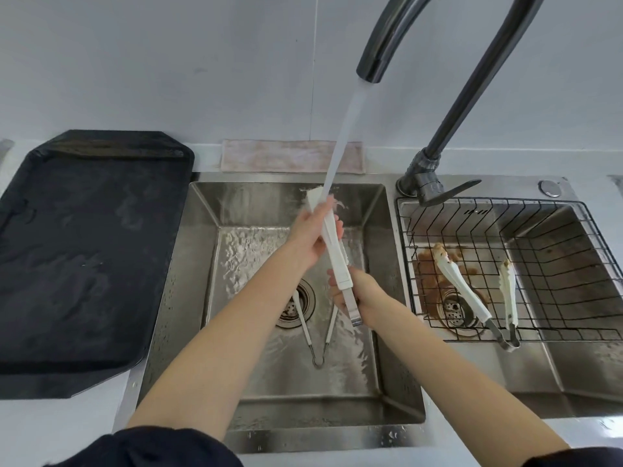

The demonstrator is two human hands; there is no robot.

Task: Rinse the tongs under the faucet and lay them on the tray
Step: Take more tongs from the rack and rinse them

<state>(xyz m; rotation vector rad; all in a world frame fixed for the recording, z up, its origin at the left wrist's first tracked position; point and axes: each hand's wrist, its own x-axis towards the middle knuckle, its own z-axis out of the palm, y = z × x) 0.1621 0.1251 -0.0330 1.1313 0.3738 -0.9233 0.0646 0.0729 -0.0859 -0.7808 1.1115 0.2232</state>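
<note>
The tray [84, 257] lies on the counter at the left edge of the sink [202, 332], dark, wet and with nothing on it. The faucet [435, 96] rises from the rear right corner of this basin, and its stream [344, 129] falls slanting onto the tongs [332, 251] that I hold over the middle of the basin. A second pair [317, 332] lies on the basin floor near the drain, and a dirty pair [472, 294] waits in the wire rack [573, 264] of the right basin.

My left hand [312, 237] is closed around the white tips, just where the water hits. My right hand [360, 294] is closed around the metal hinge end, so the arms are pressed together.

I think the rinse is still in progress. The plastic is wet and smooth, so it could slip from my fingers and fall onto the pair below. With the arms held shut, water may not reach their inner faces. Water may also drip on the counter when I carry them to the tray.
</note>
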